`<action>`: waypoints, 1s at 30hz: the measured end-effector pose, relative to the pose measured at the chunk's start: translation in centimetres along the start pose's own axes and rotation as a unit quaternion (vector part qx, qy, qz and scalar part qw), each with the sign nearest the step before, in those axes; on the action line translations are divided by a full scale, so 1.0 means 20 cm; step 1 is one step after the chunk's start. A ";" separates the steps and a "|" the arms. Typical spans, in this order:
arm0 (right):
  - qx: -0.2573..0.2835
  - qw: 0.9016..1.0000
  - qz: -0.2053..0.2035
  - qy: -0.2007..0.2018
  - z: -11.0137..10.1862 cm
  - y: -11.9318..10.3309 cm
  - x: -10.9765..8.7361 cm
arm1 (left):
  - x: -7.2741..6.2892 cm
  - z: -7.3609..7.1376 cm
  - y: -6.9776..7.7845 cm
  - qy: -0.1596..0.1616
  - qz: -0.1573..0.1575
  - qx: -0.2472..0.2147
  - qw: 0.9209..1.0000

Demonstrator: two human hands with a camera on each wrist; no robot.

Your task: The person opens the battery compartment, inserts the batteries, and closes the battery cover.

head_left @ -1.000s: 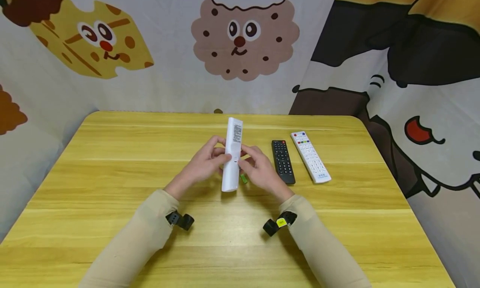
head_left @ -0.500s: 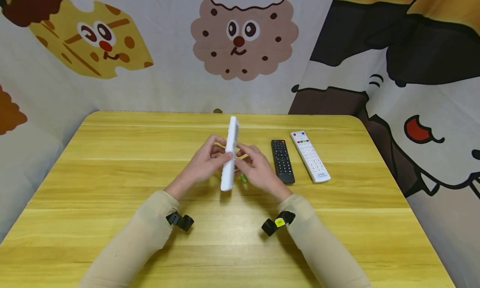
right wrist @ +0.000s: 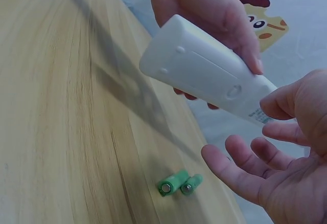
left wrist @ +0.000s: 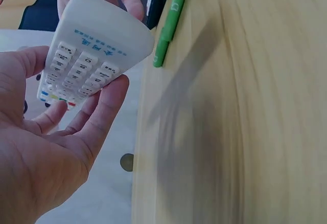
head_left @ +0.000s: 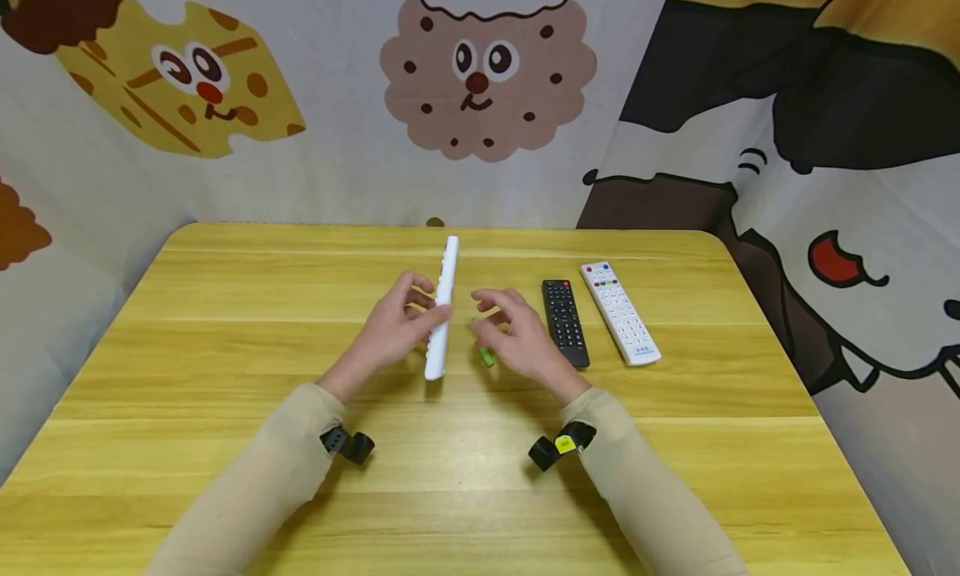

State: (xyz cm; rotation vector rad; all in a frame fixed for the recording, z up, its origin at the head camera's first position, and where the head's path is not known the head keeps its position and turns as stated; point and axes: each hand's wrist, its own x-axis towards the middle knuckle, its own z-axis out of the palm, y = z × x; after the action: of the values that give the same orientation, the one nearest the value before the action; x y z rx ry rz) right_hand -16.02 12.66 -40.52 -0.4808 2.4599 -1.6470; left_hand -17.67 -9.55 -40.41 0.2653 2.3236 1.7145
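Apparently, the step in hand was getting into the white remote (head_left: 447, 272), which the left hand (head_left: 390, 322) held off the table (head_left: 225, 409), thumb at one long edge and fingers about the other. Its buttons (left wrist: 79, 70) faced the left palm, while its back cover (right wrist: 202, 70), seemingly in place, looked toward the right fingers. The right hand (head_left: 517, 338) held nothing: its fingers were loosely bent, and the head view showed a gap between them and the remote. Below the right thumb, on the tabletop, lay two green batteries (right wrist: 176, 180), close together. Farther out, past the right knuckles, lay a black remote (head_left: 566, 322) and, beyond it, another white remote (head_left: 621, 313), both buttons up. Well past all the fingertips, behind the table, hung a printed cloth (head_left: 491, 76).

Most likely, the next move called for a firm left grip while the right thumb reached across to the round mark (right wrist: 234, 91) on the cover and pushed there; the batteries would then be near those same fingers.
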 end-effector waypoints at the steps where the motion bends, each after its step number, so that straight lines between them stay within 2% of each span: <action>1: -0.008 1.000 -0.001 0.002 0.00 0.00 0.00 | 0.00 -0.01 -0.01 0.003 -0.002 0.004 1.000; 8: -0.038 0.999 0.004 0.006 -0.03 0.00 -0.01 | 0.00 -0.05 -0.03 0.024 -0.008 0.041 0.999; 14: -0.063 0.998 0.016 0.014 -0.06 0.01 -0.01 | -0.02 -0.10 -0.04 0.039 -0.017 0.094 0.995; 19: -0.074 0.997 0.021 0.018 -0.09 0.02 -0.02 | -0.03 -0.13 -0.06 0.041 -0.021 0.117 0.992; 30: -0.083 0.996 -0.003 0.045 -0.17 0.05 -0.04 | -0.04 -0.22 -0.10 0.052 -0.033 0.157 0.986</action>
State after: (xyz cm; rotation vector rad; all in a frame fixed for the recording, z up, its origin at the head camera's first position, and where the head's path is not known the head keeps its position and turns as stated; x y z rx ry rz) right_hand -16.50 16.17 -40.23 -0.4439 2.6772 -1.5059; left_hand -18.23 -14.31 -41.00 0.1539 2.6431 1.3577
